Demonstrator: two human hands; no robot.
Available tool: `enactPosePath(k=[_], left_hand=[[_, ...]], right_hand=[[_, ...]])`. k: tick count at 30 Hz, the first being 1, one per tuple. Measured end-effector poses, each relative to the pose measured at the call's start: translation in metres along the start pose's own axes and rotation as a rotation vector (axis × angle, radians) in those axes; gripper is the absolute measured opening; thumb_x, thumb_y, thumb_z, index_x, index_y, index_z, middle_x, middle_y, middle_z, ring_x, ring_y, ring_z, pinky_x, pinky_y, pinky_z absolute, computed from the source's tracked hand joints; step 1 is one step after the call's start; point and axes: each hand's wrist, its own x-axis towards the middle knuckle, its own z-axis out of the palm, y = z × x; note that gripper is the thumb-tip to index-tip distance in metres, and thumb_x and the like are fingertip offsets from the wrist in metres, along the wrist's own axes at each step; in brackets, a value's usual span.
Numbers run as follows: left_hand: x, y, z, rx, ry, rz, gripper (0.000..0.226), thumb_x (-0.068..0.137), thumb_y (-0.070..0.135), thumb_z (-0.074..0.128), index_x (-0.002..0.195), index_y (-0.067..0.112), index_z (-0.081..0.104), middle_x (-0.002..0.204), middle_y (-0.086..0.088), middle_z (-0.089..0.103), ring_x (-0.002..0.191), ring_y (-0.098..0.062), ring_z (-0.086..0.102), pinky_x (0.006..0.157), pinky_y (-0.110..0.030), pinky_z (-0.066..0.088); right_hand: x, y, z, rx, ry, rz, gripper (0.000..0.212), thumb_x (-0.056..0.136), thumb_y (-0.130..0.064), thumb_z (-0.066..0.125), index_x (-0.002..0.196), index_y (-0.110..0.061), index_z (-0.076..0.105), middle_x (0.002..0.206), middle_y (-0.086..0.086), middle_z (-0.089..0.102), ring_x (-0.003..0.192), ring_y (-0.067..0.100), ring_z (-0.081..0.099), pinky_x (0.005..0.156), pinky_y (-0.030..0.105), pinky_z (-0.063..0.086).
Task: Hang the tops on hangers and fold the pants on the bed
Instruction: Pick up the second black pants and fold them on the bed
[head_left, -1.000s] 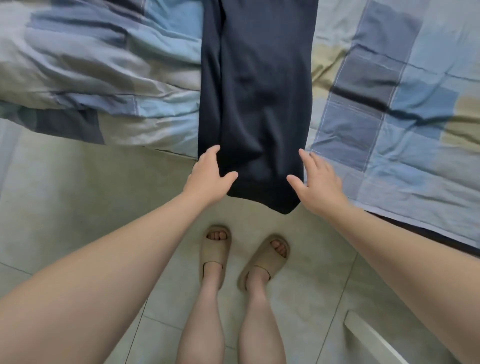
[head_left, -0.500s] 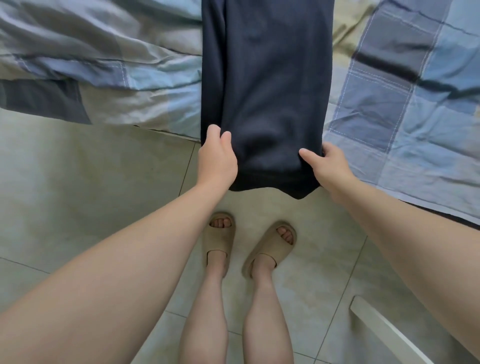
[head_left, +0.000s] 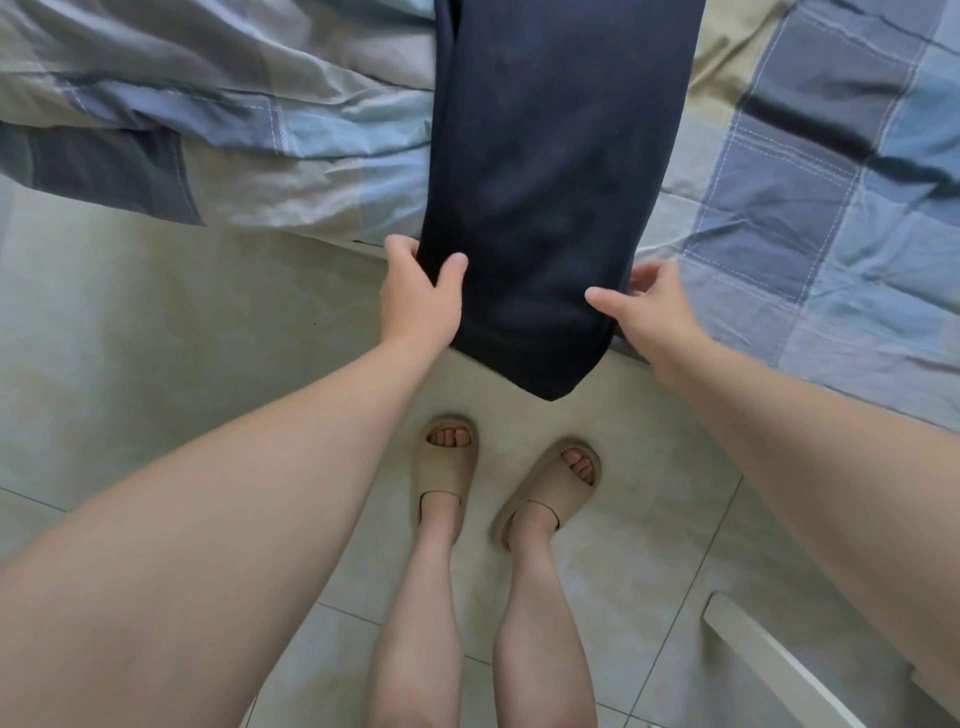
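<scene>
Navy pants (head_left: 545, 182) lie along the checked bed (head_left: 805, 208) as one narrow strip, legs seemingly stacked, the near end drooping over the bed's edge above the tiled floor (head_left: 156, 338). The left hand (head_left: 418, 301) pinches the strip's left edge, thumb on top, and the right hand (head_left: 649, 317) takes the right edge likewise, so both clamp the fabric. I judge the lengthwise fold done and the crosswise folds left; no tops or hangers show, so that half cannot be judged.
</scene>
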Motion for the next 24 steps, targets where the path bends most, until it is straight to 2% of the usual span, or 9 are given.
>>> enactPosePath(k=[2, 5, 7, 9, 12, 14, 18, 21, 24], left_hand=[[-0.002, -0.003, 0.0, -0.045, -0.082, -0.017, 0.047, 0.084, 0.044, 0.071, 0.111, 0.023, 0.039, 0.104, 0.01, 0.06, 0.093, -0.012, 0.061, 0.072, -0.029, 0.047], [-0.006, -0.007, 0.0, -0.098, -0.146, -0.048, 0.059, 0.074, 0.038, 0.081, 0.118, 0.025, 0.043, 0.11, 0.014, 0.061, 0.097, -0.007, 0.062, 0.075, -0.024, 0.051], [-0.014, -0.008, 0.0, -0.13, -0.197, -0.092, 0.046, 0.073, 0.03, 0.084, 0.11, 0.027, 0.055, 0.097, 0.02, 0.064, 0.087, 0.002, 0.062, 0.062, -0.014, 0.05], [-0.024, -0.011, -0.001, -0.09, -0.247, -0.145, 0.033, 0.074, 0.03, 0.085, 0.096, 0.026, 0.061, 0.086, 0.02, 0.065, 0.082, -0.003, 0.065, 0.065, -0.018, 0.051], [-0.047, -0.016, -0.007, -0.056, -0.322, -0.221, 0.026, 0.077, 0.032, 0.084, 0.083, 0.025, 0.06, 0.082, 0.015, 0.064, 0.08, -0.008, 0.064, 0.072, -0.028, 0.048], [-0.065, -0.02, -0.016, -0.057, -0.387, -0.262, 0.024, 0.081, 0.03, 0.082, 0.091, 0.023, 0.063, 0.085, 0.013, 0.066, 0.084, -0.011, 0.065, 0.073, -0.028, 0.048], [-0.105, -0.021, -0.041, -0.129, -0.447, -0.336, 0.023, 0.09, 0.028, 0.074, 0.108, 0.02, 0.063, 0.1, 0.009, 0.069, 0.098, -0.017, 0.067, 0.072, -0.024, 0.051], [-0.129, -0.011, -0.065, -0.127, -0.445, -0.338, 0.02, 0.095, 0.03, 0.065, 0.113, 0.02, 0.064, 0.109, 0.004, 0.07, 0.1, -0.019, 0.066, 0.074, -0.026, 0.05], [-0.15, 0.005, -0.094, -0.108, -0.444, -0.333, 0.014, 0.1, 0.032, 0.057, 0.111, 0.023, 0.061, 0.111, 0.004, 0.067, 0.102, -0.021, 0.064, 0.084, -0.03, 0.05]], right_hand=[[0.003, -0.008, -0.003, 0.139, -0.073, 0.096, 0.05, 0.08, -0.025, 0.082, 0.115, -0.024, 0.047, 0.106, -0.008, 0.067, 0.076, 0.001, 0.072, 0.053, 0.02, 0.055], [0.006, -0.015, -0.009, 0.151, -0.202, 0.156, 0.047, 0.079, -0.025, 0.083, 0.12, -0.02, 0.06, 0.109, -0.006, 0.074, 0.09, 0.007, 0.074, 0.062, 0.02, 0.057], [0.001, -0.014, -0.011, 0.159, -0.219, 0.162, 0.045, 0.081, -0.028, 0.082, 0.121, -0.017, 0.065, 0.11, -0.004, 0.076, 0.098, 0.014, 0.074, 0.076, 0.028, 0.058], [-0.012, -0.009, -0.012, 0.148, -0.219, 0.165, 0.039, 0.08, -0.029, 0.082, 0.114, -0.016, 0.069, 0.106, -0.002, 0.077, 0.098, 0.016, 0.074, 0.084, 0.032, 0.056], [-0.041, 0.007, -0.013, 0.125, -0.24, 0.185, 0.026, 0.08, -0.029, 0.083, 0.099, -0.016, 0.072, 0.098, -0.002, 0.079, 0.088, 0.011, 0.075, 0.074, 0.024, 0.056], [-0.063, 0.018, -0.018, 0.107, -0.221, 0.205, 0.03, 0.079, -0.031, 0.084, 0.103, -0.017, 0.072, 0.098, -0.005, 0.078, 0.087, 0.01, 0.075, 0.075, 0.023, 0.055], [-0.112, 0.035, -0.027, 0.043, -0.201, 0.258, 0.038, 0.078, -0.029, 0.084, 0.113, -0.022, 0.07, 0.111, -0.002, 0.075, 0.104, 0.021, 0.07, 0.097, 0.041, 0.054], [-0.152, 0.029, -0.03, 0.08, -0.134, 0.26, 0.028, 0.081, -0.023, 0.08, 0.106, -0.028, 0.068, 0.111, -0.003, 0.074, 0.104, 0.023, 0.07, 0.097, 0.046, 0.055], [-0.193, 0.006, -0.029, 0.182, -0.053, 0.246, 0.024, 0.084, -0.024, 0.078, 0.105, -0.029, 0.068, 0.109, -0.005, 0.075, 0.103, 0.021, 0.071, 0.091, 0.04, 0.058]])
